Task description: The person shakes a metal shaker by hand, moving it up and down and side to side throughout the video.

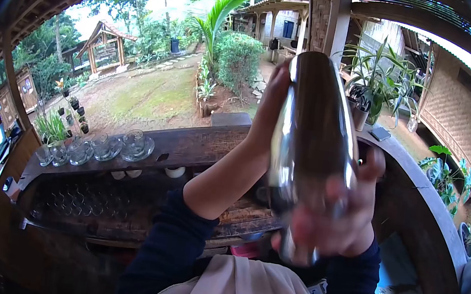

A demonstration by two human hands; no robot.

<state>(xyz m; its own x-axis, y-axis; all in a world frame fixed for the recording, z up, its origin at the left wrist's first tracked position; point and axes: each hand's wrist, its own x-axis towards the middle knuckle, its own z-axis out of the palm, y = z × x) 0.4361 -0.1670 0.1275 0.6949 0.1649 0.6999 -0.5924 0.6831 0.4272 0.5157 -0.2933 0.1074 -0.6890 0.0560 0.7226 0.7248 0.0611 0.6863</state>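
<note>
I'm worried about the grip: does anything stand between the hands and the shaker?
Nothing visible does. The left hand is against the upper side of the shaker; the right hand, though blurred, is at its lower part. The glasses stand off to the left.

gap between forearms [229, 175], metal shaker [315, 133] blocking (partly)

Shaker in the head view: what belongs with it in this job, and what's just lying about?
In the job:
- metal shaker
- left hand and right hand, both on it

Apparently just lying about:
- glass cups on the ledge
- clear glasses below
- potted plant
- small flat object
</note>
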